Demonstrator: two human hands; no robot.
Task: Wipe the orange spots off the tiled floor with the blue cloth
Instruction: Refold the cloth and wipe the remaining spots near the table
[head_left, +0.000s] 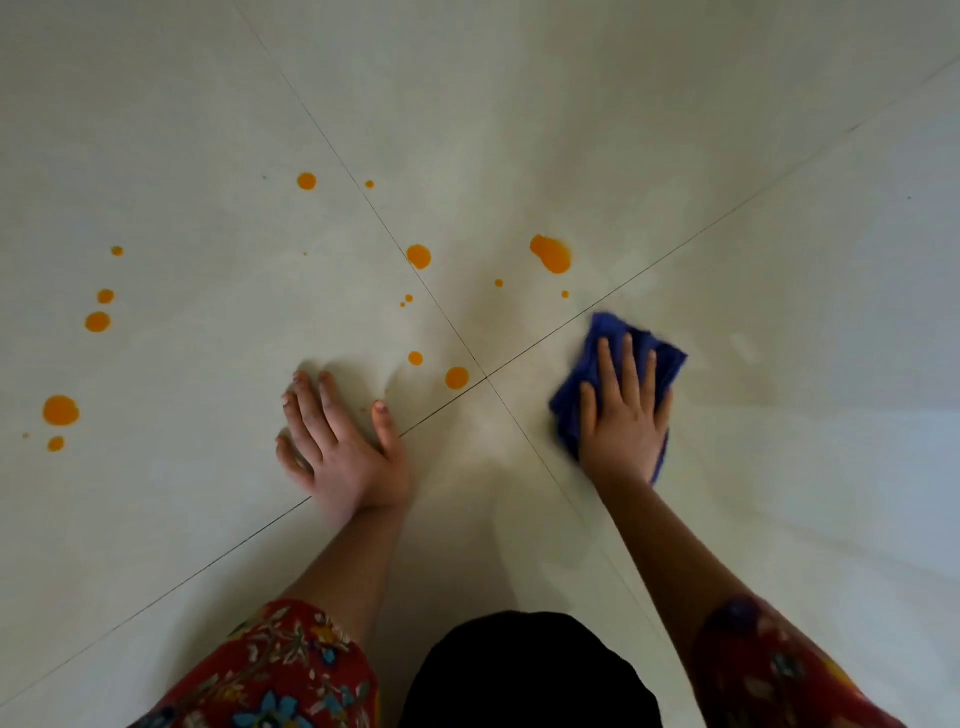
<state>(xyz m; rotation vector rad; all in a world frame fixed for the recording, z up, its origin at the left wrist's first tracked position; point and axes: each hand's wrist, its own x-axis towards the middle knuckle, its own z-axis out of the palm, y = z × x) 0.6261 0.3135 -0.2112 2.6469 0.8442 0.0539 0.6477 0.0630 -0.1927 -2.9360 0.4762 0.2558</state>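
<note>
No readable text, label, number or sign appears anywhere in view

Pale glossy tiled floor (675, 130), thin dark grout lines crossing. Orange liquid spots (550, 253) scattered left and centre. Crumpled blue cloth (576, 395) lies right of crossing.

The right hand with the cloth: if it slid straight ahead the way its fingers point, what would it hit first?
Nothing, probably: the right hand points up-frame over bare floor, passing right of the large orange spot.
</note>
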